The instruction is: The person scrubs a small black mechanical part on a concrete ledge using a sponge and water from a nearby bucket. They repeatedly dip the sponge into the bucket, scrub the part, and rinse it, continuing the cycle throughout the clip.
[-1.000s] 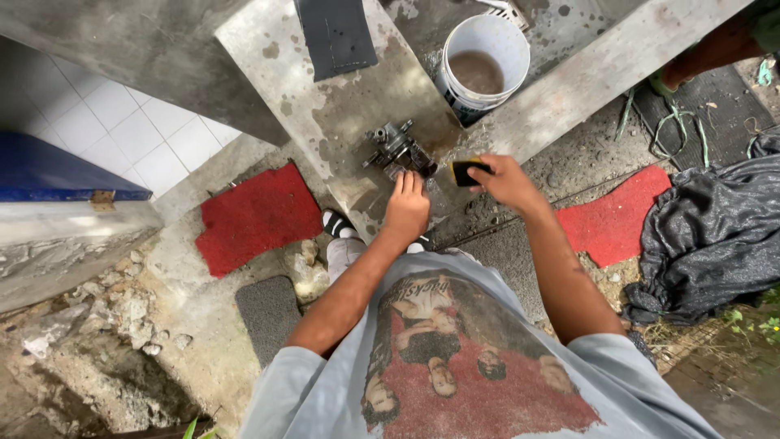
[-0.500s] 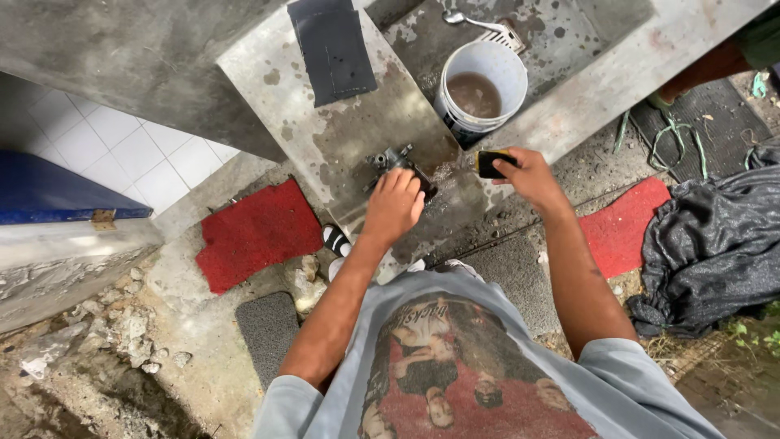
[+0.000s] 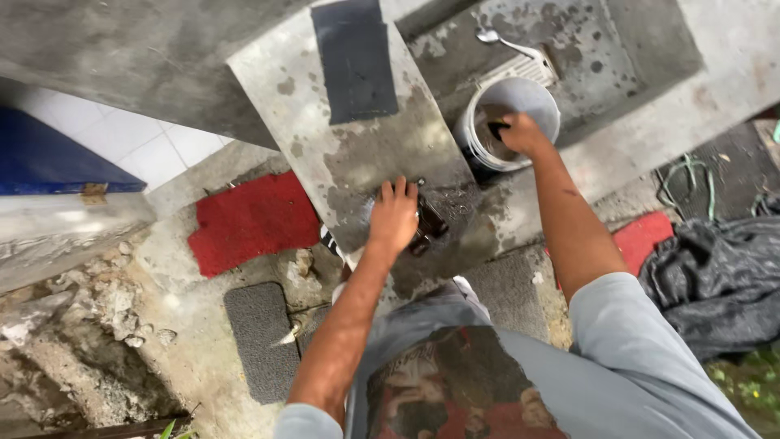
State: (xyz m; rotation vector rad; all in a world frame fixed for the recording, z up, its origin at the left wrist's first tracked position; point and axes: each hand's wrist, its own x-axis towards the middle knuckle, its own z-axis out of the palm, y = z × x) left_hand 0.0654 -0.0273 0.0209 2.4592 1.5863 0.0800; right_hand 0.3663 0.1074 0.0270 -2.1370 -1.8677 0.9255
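We look down over a wet concrete slab [image 3: 357, 154], our landmark here, tilted across a concrete wash basin. Our left hand [image 3: 394, 215] presses down on a small dark metal part [image 3: 428, 226] at the slab's near edge, fingers curled over its top, apparently to pin it so that it does not slide on the wet surface. Most of the part sits under the palm, so we cannot tell its shape or how tightly it is gripped.

Just right of the slab stands a white bucket [image 3: 536, 102] holding murky water. Our right hand [image 3: 520, 132] reaches over its rim, fingers closed around a small black object [image 3: 493, 128], held low over the water as if for dipping. Whether it is a scrap of abrasive paper or a sponge is hard to make out.

A dark rectangular sheet [image 3: 355, 61], likely sandpaper, lies flat on the slab's far end, well apart from both hands. Beyond the bucket, a metal spoon [image 3: 508, 42] rests in the basin.

Left of the slab and below it, a red mat [image 3: 252, 221] lies on the rough ground; nearer us is a grey mat [image 3: 260, 337]. Well to the slab's right, a dark heap of cloth [image 3: 715, 280] runs out of frame.
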